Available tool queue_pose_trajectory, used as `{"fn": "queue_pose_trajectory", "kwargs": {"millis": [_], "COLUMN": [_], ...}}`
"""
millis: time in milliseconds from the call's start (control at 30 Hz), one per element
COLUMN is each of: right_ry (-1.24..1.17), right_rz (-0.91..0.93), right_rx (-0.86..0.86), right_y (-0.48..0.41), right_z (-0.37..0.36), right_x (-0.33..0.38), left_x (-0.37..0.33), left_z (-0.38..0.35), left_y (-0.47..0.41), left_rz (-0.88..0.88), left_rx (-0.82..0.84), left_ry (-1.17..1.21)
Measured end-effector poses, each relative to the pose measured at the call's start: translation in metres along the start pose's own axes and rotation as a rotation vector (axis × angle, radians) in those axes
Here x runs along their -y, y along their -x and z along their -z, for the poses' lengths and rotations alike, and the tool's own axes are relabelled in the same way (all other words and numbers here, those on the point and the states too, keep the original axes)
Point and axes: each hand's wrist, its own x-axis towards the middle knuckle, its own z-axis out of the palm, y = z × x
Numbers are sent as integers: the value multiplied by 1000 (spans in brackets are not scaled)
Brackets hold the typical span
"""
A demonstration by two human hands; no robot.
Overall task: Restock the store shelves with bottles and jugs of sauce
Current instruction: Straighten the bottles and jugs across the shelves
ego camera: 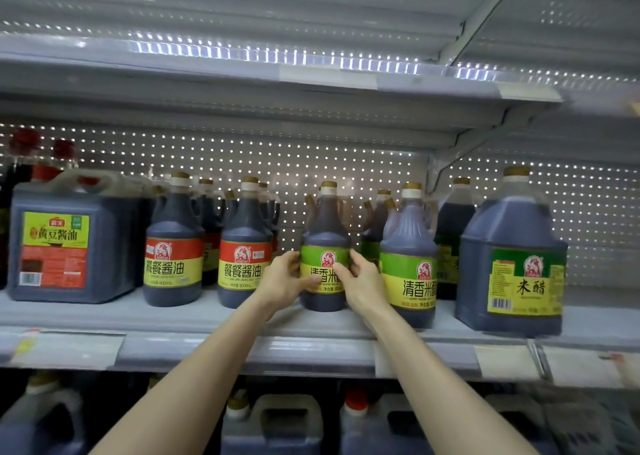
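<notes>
My left hand (282, 279) and right hand (363, 281) grip the bottle (325, 227) at nine and three o'clock, probably to face its label outward.

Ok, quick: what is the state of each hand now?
Left hand: grips the green-label bottle from its left side.
Right hand: grips the same bottle from its right side.

Single head-worn view, facing forward at close range onto the middle shelf (242, 319), its underside-lit upper shelf (242, 83) above.
</notes>
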Motion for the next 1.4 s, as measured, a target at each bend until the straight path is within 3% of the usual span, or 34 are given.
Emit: {"fn": "queue_pose_trajectory", "kwargs": {"millis": [1400], "right_ry": [86], "right_rz": [2], "right_rx": [-2], "right_y": [11], "right_z": [2], "right_x": [7], "left_x": [0], "left_z": [0], "left_y": [2], "left_rz": [28], "left_rx": [1], "left_ry": [70]}}
